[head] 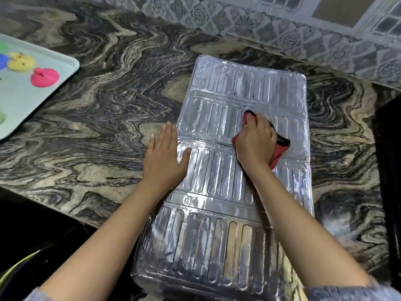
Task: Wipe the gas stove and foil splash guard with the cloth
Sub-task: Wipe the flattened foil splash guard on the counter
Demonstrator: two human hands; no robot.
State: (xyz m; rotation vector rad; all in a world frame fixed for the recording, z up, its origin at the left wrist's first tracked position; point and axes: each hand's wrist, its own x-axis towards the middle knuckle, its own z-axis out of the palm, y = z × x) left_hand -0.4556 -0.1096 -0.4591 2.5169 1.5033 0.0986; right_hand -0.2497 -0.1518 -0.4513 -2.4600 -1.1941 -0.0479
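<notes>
The foil splash guard (219,183), silver with ribbed panels, lies flat on the marbled counter and hangs over its front edge toward me. My right hand (256,140) presses a red and black cloth (281,148) onto the guard's second panel from the far end. Dark specks mark the foil just beyond the cloth. My left hand (165,157) lies flat with fingers together at the guard's left edge, thumb on the foil. At the right frame edge a dark object (388,170) shows; I cannot tell whether it is the gas stove.
A pale green tray (65,68) at the far left holds pink (44,77), yellow and blue round pieces. The dark swirled stone counter (97,127) surrounds the guard. Patterned wall tiles (249,25) run along the back. Below the counter's front edge it is dark.
</notes>
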